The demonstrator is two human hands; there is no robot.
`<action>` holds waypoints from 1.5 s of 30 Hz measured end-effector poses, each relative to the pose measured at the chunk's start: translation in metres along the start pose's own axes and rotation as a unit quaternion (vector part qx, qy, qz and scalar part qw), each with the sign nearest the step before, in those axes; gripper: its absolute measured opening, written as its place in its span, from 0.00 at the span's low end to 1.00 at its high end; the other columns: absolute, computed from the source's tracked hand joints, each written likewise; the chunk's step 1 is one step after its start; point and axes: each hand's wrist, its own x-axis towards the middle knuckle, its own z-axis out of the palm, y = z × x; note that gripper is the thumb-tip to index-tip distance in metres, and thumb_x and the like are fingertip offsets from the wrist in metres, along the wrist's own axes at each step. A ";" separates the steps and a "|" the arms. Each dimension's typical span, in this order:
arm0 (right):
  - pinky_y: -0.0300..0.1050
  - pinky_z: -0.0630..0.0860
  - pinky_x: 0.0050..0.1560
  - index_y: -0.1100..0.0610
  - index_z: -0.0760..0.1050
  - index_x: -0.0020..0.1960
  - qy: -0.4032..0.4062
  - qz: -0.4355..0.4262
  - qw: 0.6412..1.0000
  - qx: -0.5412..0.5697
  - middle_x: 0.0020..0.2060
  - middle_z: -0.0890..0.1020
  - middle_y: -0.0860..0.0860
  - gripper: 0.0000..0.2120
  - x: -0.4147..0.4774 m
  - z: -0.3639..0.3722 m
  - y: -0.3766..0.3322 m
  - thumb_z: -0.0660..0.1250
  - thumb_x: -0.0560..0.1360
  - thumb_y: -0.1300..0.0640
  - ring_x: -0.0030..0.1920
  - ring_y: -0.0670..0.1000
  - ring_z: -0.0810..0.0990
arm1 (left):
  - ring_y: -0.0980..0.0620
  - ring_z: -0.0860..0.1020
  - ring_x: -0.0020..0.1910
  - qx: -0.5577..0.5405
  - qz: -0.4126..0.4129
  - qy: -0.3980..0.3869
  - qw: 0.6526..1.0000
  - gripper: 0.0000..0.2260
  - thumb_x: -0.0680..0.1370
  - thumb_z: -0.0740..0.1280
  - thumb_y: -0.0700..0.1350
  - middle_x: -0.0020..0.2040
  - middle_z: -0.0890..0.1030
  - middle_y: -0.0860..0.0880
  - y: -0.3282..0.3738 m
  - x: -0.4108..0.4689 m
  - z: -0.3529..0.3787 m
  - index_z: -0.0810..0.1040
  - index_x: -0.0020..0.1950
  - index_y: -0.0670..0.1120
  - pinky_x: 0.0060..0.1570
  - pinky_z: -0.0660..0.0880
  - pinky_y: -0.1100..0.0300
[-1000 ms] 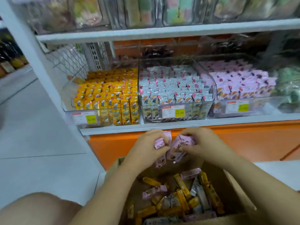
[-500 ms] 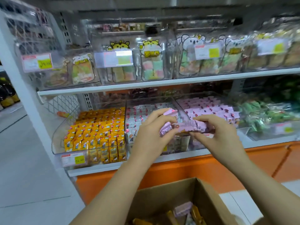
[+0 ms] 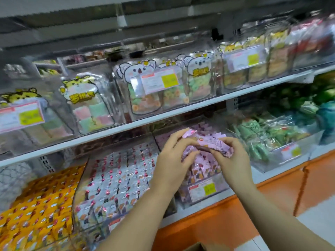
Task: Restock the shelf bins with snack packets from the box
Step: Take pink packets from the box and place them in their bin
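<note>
Both hands hold one bundle of pink snack packets [image 3: 212, 140] in front of the lower shelf [image 3: 208, 208], just above the clear bin [image 3: 183, 198] of matching pink packets. The left hand [image 3: 172, 160] has its fingers curled round the bundle's left end and the right hand [image 3: 232, 160] is clamped on the right end (the view is somewhat blurred). Silver packets [image 3: 117, 178] and yellow packets [image 3: 36, 214] fill the bins to the left, and a corner of the box [image 3: 196, 247] shows at the bottom edge

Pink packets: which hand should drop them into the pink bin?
Right, probably: the right hand grips the bulk of the pink packets above the pink bin; the left hand only pinches one end.
</note>
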 end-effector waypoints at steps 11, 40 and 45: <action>0.45 0.67 0.47 0.53 0.77 0.59 -0.043 0.006 0.974 -0.223 0.54 0.77 0.50 0.20 0.031 0.011 0.039 0.72 0.71 0.45 0.60 0.52 0.67 | 0.62 0.73 0.48 0.088 -0.191 -0.013 0.977 0.09 0.77 0.69 0.45 0.57 0.73 0.56 -0.032 0.026 0.034 0.74 0.54 0.54 0.45 0.67 0.67; 0.39 0.77 0.37 0.59 0.76 0.50 -0.073 0.283 0.897 0.331 0.38 0.77 0.54 0.05 0.037 -0.061 0.030 0.68 0.75 0.58 0.37 0.50 0.77 | 0.55 0.75 0.56 -0.106 -0.157 0.108 0.976 0.26 0.73 0.68 0.31 0.54 0.71 0.62 0.032 0.018 0.081 0.72 0.50 0.64 0.52 0.77 0.59; 0.45 0.79 0.47 0.47 0.72 0.56 -0.170 0.203 0.933 0.246 0.34 0.81 0.47 0.14 0.026 -0.062 0.026 0.70 0.74 0.58 0.40 0.44 0.82 | 0.66 0.71 0.57 -0.068 -0.114 0.022 0.991 0.28 0.72 0.67 0.29 0.57 0.69 0.62 0.043 0.016 0.082 0.69 0.48 0.65 0.54 0.71 0.70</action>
